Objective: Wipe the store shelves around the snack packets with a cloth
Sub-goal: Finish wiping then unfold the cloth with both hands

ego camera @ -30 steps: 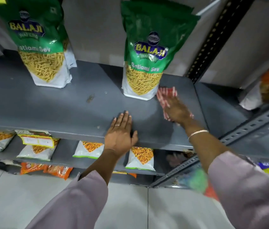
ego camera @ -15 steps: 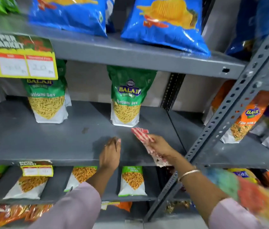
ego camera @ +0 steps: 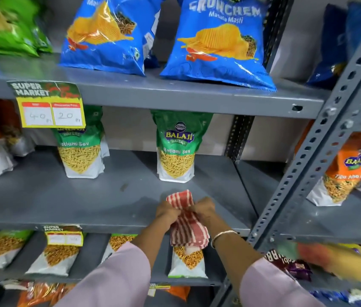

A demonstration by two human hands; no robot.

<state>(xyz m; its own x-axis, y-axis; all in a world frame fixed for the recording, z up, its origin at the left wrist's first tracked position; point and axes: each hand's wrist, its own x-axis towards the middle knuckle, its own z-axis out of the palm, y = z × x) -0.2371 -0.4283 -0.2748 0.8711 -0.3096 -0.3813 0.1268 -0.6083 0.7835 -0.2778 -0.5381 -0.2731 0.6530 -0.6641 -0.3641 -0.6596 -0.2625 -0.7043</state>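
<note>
A red-and-white striped cloth [ego camera: 187, 227] hangs over the front edge of the grey middle shelf [ego camera: 86, 202]. My left hand [ego camera: 166, 212] and my right hand [ego camera: 204, 209] both grip the cloth near its top, close together. Two green Ratlami Sev packets stand upright at the back of this shelf, one [ego camera: 176, 147] straight behind the cloth, the other [ego camera: 80, 151] further left. Blue chips packets [ego camera: 217, 41] lean on the upper shelf [ego camera: 175, 96].
A perforated grey upright post [ego camera: 312, 162] rises on the right. Beyond it, an orange packet [ego camera: 343, 169] stands on the neighbouring shelf. A yellow price tag [ego camera: 50, 107] hangs from the upper shelf edge. Small sev packets [ego camera: 187, 262] lie on the lower shelf.
The view has tilted up, showing the upper shelf. My right hand lifted the cloth off the shelf surface, and my left hand left the shelf and joined it on the cloth.
</note>
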